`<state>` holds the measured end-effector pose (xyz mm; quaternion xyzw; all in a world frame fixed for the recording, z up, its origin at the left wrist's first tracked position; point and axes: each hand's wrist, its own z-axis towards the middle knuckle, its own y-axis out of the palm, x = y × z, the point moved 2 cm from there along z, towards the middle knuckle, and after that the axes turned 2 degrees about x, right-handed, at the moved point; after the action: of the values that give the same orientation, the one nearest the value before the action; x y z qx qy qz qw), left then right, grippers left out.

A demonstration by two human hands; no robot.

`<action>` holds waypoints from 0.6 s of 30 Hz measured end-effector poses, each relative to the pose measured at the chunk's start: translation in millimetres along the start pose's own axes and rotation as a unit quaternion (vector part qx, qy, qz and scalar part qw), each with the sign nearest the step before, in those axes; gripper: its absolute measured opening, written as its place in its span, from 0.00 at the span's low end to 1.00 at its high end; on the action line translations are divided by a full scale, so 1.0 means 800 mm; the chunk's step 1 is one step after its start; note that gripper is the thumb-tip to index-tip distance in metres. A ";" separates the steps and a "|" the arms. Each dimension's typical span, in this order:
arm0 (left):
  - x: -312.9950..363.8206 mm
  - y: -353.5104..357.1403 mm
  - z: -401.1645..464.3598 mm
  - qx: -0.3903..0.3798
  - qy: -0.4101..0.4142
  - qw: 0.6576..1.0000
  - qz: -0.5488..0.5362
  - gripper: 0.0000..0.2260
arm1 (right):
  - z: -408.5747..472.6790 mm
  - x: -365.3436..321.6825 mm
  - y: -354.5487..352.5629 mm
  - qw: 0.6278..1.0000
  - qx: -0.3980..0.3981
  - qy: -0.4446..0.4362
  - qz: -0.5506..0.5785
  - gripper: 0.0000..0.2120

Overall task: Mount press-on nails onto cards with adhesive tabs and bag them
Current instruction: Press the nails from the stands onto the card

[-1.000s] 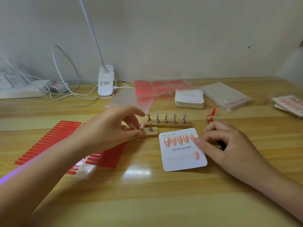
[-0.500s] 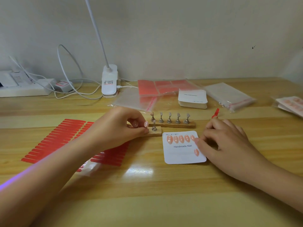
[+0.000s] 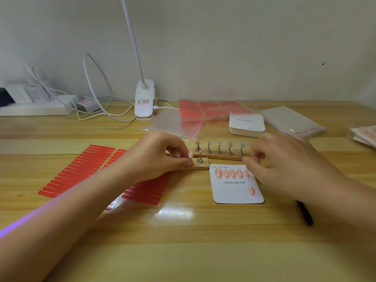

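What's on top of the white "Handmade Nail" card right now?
The white rounded card carries a top row of five pink press-on nails and one more lower right. The blurred right hand overlaps its upper right corner, hiding anything there.

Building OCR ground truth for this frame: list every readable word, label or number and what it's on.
"Handmade Nail": printed across the middle of the white card that carries the pink nails.
Small size boxes along that card's top edge: too small to read reliably.
Stack of white cards: print seen upside down, too small to read.
Label on the white lamp clip: blurred, unreadable.
Red-bordered label on the small adapter: unreadable.
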<state>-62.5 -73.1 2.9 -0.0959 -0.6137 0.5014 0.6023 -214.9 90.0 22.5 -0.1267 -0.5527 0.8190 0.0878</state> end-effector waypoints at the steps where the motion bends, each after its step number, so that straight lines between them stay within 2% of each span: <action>1: 0.000 0.000 0.000 -0.001 0.000 1.000 -0.002 0.06 | 0.005 -0.008 -0.003 0.999 0.017 -0.011 0.025 0.11; 4: 0.000 0.000 0.000 -0.004 0.002 1.000 -0.005 0.04 | 0.018 -0.037 -0.001 0.995 0.035 -0.052 0.083 0.08; 6: 0.002 0.000 -0.001 -0.006 0.010 1.000 -0.012 0.05 | 0.024 -0.055 0.004 0.992 0.041 -0.083 0.086 0.11; 11: 0.001 0.000 -0.001 -0.008 0.018 1.000 -0.018 0.09 | 0.035 -0.076 0.018 0.991 0.023 -0.132 0.025 0.15; 18: -0.001 0.001 0.000 -0.008 0.022 0.999 -0.025 0.05 | 0.036 -0.082 0.024 0.988 0.030 -0.148 -0.036 0.14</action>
<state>-62.1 -73.5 1.7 -0.0964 -0.6065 0.4786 0.6275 -161.3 38.4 22.1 0.0185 -0.5393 0.8411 0.0378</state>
